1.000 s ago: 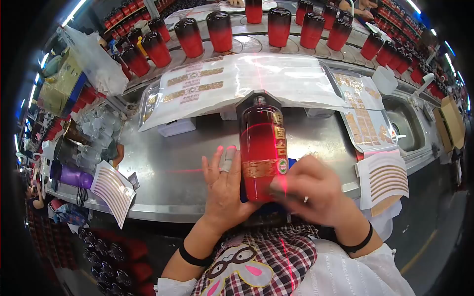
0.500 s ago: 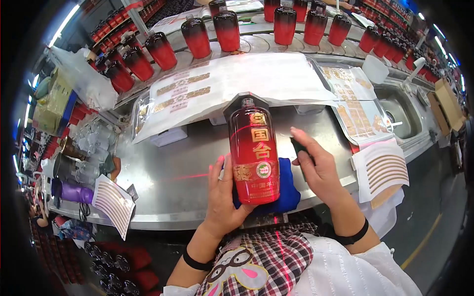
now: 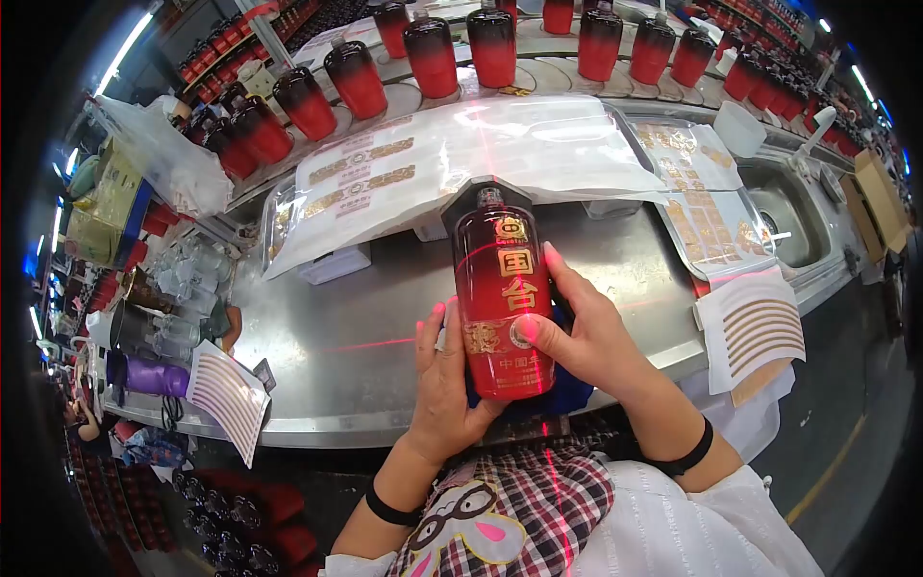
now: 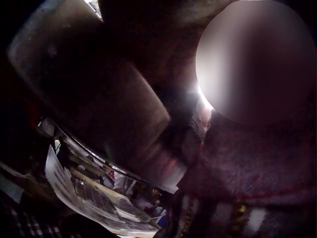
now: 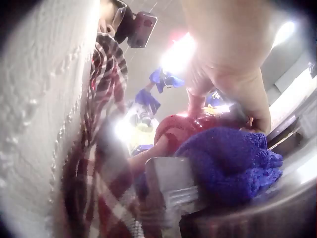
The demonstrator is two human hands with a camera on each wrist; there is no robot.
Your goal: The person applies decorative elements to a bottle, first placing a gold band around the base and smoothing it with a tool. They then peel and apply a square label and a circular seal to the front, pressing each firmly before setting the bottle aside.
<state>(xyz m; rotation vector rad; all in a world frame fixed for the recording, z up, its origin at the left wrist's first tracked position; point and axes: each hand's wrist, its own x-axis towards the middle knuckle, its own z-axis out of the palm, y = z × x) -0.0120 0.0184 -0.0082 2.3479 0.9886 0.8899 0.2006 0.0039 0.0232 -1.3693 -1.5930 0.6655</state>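
Key relation: the glossy black-to-red bottle with gold characters (image 3: 484, 298) sat between both hands at the near side of the brushed-metal counter (image 3: 635, 274), long axis running fore-aft, neck pointing away from the person, base toward the plaid apron (image 3: 524, 505). Black angular holder (image 3: 458, 213) showed around the neck; crumpled royal-blue terry cloth (image 5: 228, 158) was bunched beside the base end, on the bottle's right. Right-hand grip (image 3: 601, 341) came in from the right, roughly crosswise to that axis: thumb pressed on the printed face at the small round badge, index finger long against the right edge. Thumb and index stood spread apart; couldn't tell whether the lower fingers wrapped the bottle. Left-hand grip (image 3: 445, 385) lay nearly parallel to the axis, fingers straight along the left side, thumb at the base, so touching and steadying rather than clenched, as I read it. Right was nearer the badge, left nearer the base corner. My call: any press or wipe on that face suited the right, with the left as backstop. Left wrist view too dark to add anything.
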